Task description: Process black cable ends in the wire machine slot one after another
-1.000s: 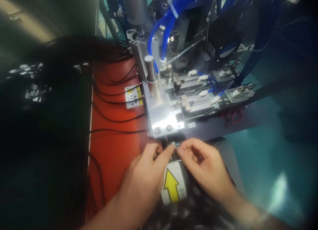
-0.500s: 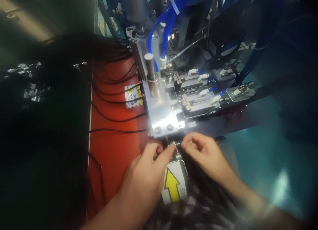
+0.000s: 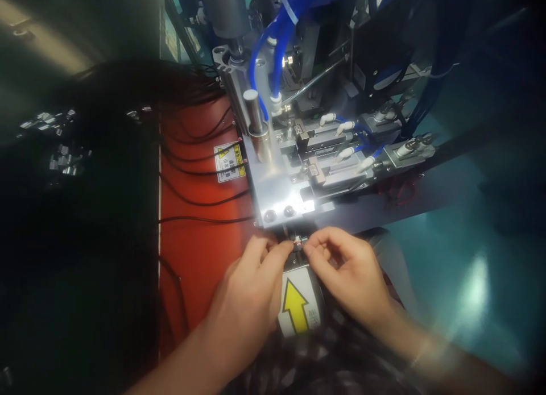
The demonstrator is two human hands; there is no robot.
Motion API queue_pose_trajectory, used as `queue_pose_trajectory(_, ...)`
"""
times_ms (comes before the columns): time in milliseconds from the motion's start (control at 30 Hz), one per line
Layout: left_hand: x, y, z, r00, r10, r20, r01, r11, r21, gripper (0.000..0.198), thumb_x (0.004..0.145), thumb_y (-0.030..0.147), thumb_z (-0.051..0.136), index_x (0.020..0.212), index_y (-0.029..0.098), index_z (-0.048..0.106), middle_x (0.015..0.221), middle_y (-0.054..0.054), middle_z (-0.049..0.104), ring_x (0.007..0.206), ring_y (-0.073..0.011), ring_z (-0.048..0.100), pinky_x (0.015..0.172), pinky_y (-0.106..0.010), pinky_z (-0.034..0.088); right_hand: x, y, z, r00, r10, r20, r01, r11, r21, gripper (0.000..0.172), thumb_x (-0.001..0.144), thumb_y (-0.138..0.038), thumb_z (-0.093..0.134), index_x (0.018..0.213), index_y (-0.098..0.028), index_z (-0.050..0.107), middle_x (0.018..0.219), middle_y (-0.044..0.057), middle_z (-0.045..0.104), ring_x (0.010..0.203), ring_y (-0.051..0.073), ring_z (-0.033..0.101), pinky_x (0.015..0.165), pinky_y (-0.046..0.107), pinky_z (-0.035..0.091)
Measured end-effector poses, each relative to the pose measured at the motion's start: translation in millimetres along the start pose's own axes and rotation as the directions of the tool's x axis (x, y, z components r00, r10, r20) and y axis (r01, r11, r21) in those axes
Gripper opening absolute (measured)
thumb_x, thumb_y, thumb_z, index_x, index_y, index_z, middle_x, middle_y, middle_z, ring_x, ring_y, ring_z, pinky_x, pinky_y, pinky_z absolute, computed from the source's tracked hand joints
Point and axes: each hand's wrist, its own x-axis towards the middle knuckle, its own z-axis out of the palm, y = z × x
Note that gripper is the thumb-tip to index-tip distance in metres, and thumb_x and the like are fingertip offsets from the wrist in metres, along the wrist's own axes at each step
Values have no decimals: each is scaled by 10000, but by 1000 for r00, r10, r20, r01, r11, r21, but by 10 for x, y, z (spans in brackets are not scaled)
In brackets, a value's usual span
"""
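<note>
Just below the front edge of a metal machine block (image 3: 277, 199), my two hands are close together at a small part with fine coloured wires (image 3: 300, 241). My left hand (image 3: 251, 287) is closed, its thumb tip against the part's left side. My right hand (image 3: 347, 264) pinches at the part's right side, thumb and forefinger together. Exactly what each pinch holds is too small to make out. Under the fingers is a dark fixture, and nearer me a white label with a yellow arrow (image 3: 296, 304).
An orange-red surface (image 3: 200, 184) with black cables and a warning label (image 3: 229, 162) lies left. Blue air hoses (image 3: 279, 59) and pneumatic cylinders (image 3: 341, 176) stand behind and right. Shiny small parts (image 3: 63, 159) lie on the dark area far left.
My right hand has moved left, closer to my left hand, and its fingers have come to the small part. The view has shifted slightly.
</note>
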Motion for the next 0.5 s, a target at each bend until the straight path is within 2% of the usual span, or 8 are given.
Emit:
queue_pose_trajectory(67, 4, 4, -11, 1000, 6, 3, -6, 1000, -2, 302, 897, 84, 436, 1098, 130, 656, 864, -70, 581, 756, -156, 645, 680, -247, 572, 3, -1, -16, 997, -80, 2, 80, 994, -72, 109, 825, -168, 573, 718, -178, 587, 672, -10, 552, 604, 120, 495, 584, 248, 409)
queue_pose_trajectory(200, -5, -2, -15, 1000, 7, 6, -7, 1000, -10, 298, 899, 88, 437, 1096, 142, 655, 895, -73, 579, 805, -159, 646, 700, -244, 573, 25, -7, -46, 998, -19, 57, 20, 1000, -22, 132, 856, -189, 551, 727, -185, 579, 652, -18, 535, 586, 120, 482, 554, 241, 406)
queue_pose_trajectory(333, -14, -17, -7, 1000, 4, -1, -4, 999, -34, 289, 904, 96, 438, 1096, 152, 647, 933, -73, 570, 834, -155, 638, 740, -248, 570, 46, -24, -66, 997, -58, 57, 61, 996, -61, 128, 856, -198, 554, 732, -183, 582, 667, -14, 538, 610, 124, 485, 579, 245, 406)
queue_pose_trajectory(400, -13, -21, -4, 1000, 5, -5, -5, 999, -40, 291, 904, 91, 438, 1103, 150, 642, 943, -73, 564, 834, -153, 633, 746, -247, 565, 64, -33, -69, 996, -15, 87, 17, 1000, -16, 139, 850, -217, 556, 717, -183, 575, 636, -23, 505, 589, 119, 461, 552, 240, 390)
queue_pose_trajectory(500, -9, -20, -6, 1000, 22, -14, -22, 998, -51, 287, 906, 92, 436, 1105, 145, 635, 946, -68, 548, 816, -144, 625, 718, -229, 552, 107, -36, -71, 983, 107, 150, -124, 986, 108, 129, 819, -236, 566, 702, -181, 566, 608, -36, 468, 565, 111, 425, 511, 229, 361)
